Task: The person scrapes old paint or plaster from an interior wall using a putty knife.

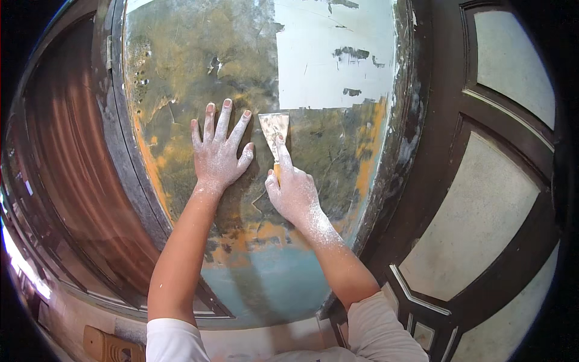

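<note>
Before me is a wall panel [316, 158] with a patchy dark green, ochre and grey surface. My left hand [219, 154] lies on it with spread fingers, coated in white dust. In my right hand [294, 192], also dusty, is a flat scraper, its metal blade [274, 124] pointing up and its yellow handle mostly hidden by my fingers. My right index finger lies along the blade. The blade's top edge is just below the lower left corner of a white layer [334, 59], which has several dark gaps in it.
A dark wooden frame [400, 113] borders the panel on the right, beside a panelled door [445, 181]. On the left is a glazed frame with a reddish-brown curtain [90, 158]. Pale blue paint [285, 280] covers the lower wall. A brown plastic seat [106, 346] stands at lower left.
</note>
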Demonstrator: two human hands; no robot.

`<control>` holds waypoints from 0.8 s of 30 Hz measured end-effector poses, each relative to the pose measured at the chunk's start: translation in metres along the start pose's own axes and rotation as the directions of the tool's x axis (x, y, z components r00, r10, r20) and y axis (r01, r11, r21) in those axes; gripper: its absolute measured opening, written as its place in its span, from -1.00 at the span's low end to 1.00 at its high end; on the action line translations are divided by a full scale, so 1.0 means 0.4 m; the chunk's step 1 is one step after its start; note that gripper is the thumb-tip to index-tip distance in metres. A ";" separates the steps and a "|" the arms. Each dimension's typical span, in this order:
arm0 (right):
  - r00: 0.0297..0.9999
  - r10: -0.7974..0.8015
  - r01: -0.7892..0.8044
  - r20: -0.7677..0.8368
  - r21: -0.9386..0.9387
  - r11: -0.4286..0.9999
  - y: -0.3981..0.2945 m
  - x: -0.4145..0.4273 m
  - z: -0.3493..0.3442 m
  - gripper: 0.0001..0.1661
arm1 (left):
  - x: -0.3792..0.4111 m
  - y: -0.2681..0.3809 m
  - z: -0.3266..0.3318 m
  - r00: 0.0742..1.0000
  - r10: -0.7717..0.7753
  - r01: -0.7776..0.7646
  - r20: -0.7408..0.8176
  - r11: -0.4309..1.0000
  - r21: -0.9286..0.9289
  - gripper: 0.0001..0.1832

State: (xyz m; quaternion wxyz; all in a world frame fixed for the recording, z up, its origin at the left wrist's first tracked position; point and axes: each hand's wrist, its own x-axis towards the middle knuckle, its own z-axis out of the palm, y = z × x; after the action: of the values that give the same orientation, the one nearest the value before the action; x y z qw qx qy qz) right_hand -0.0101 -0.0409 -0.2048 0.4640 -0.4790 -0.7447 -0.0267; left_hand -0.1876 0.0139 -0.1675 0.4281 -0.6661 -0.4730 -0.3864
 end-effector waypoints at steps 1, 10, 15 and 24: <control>1.000 -0.011 0.011 -0.013 -0.005 1.000 -0.002 0.006 0.002 -0.07 | -0.001 -0.001 0.001 1.000 -0.003 0.003 0.005 1.000 0.003 -0.25; 1.000 -0.005 0.006 0.014 -0.065 0.998 -0.028 0.020 -0.017 -0.10 | -0.002 -0.006 0.009 0.999 0.021 -0.022 -0.035 1.000 -0.008 -0.25; 1.000 0.011 -0.011 -0.022 -0.018 1.000 -0.025 0.025 -0.010 -0.12 | -0.002 -0.006 0.009 0.999 0.021 -0.021 -0.033 1.000 -0.001 -0.26; 0.999 -0.009 0.007 -0.040 -0.056 0.998 -0.027 0.048 -0.021 -0.16 | -0.004 -0.008 0.011 0.999 0.023 -0.023 -0.037 1.000 -0.001 -0.26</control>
State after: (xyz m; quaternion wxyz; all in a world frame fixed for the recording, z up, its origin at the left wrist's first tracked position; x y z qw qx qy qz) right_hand -0.0147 -0.0373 -0.1820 0.4651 -0.4883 -0.7361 -0.0589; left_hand -0.1907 0.0182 -0.1699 0.4408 -0.6645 -0.4572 -0.3938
